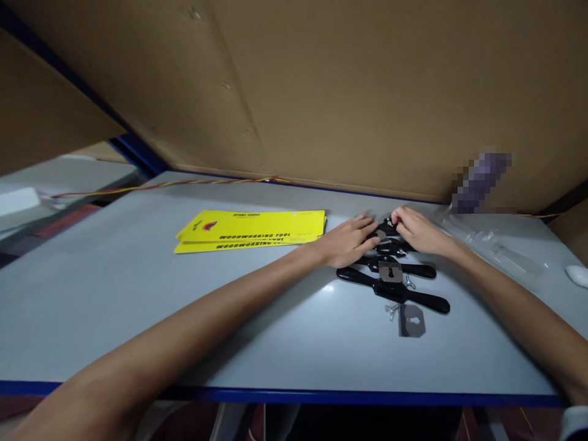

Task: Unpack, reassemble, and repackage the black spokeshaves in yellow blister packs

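Several black spokeshaves lie in a row from near to far under my hands. My left hand rests flat with fingers stretched over the left ends of the farther ones. At the farthest spokeshave, my right hand is closed in a pinch; what sits between its fingertips is hidden. A flat steel blade lies on the second-nearest tool, and a silver wing screw is beside it. In front of the nearest spokeshave are a loose blade and another wing screw.
Yellow printed cards are stacked left of my left hand. Clear plastic packaging lies to the right, near a blurred purple object. A cardboard wall rises behind the grey table. A red-yellow wire runs along the back.
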`<state>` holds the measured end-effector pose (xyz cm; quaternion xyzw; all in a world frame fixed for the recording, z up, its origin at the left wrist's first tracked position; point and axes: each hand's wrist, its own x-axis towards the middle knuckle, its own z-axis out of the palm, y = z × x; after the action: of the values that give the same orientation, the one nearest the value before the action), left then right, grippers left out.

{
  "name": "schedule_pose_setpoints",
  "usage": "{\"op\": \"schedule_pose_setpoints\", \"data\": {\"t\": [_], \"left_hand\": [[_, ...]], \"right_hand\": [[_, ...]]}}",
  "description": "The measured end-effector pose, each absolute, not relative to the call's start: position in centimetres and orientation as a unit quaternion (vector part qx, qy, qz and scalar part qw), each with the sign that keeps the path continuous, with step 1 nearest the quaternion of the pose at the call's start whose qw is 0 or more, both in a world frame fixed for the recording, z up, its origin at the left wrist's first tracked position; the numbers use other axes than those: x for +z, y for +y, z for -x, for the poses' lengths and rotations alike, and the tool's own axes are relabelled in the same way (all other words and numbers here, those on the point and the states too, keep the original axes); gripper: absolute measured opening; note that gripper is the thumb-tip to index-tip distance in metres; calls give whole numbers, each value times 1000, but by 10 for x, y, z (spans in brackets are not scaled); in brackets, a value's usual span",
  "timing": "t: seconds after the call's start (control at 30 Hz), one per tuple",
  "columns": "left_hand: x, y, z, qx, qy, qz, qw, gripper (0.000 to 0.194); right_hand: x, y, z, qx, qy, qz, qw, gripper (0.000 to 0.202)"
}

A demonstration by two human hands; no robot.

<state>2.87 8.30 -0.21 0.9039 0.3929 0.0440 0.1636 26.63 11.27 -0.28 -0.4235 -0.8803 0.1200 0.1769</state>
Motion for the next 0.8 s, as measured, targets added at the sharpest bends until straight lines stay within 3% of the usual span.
{"op": "schedule_pose_setpoints", "data": {"t": [0.2, 0.33, 0.5, 0.67, 0.8], "left_hand": [[-4, 84, -29, 55, 390, -906, 156, 71], [-10, 85, -28, 80, 383, -908, 153, 72], [-15, 85, -25, 79, 384, -909, 142, 72], [-15, 84, -24, 81, 383, -909, 141, 73], [-15, 84, -24, 77, 385, -909, 138, 75]], "right_hand": [[13, 113, -269, 194, -861, 431, 188, 23], [12, 115, -271, 215, -852, 425, 219, 16], [3, 119, -266, 219, -806, 487, 255, 27], [2, 116, -260, 175, -802, 528, 216, 31], [7, 120, -269, 235, -818, 486, 200, 33]]}}
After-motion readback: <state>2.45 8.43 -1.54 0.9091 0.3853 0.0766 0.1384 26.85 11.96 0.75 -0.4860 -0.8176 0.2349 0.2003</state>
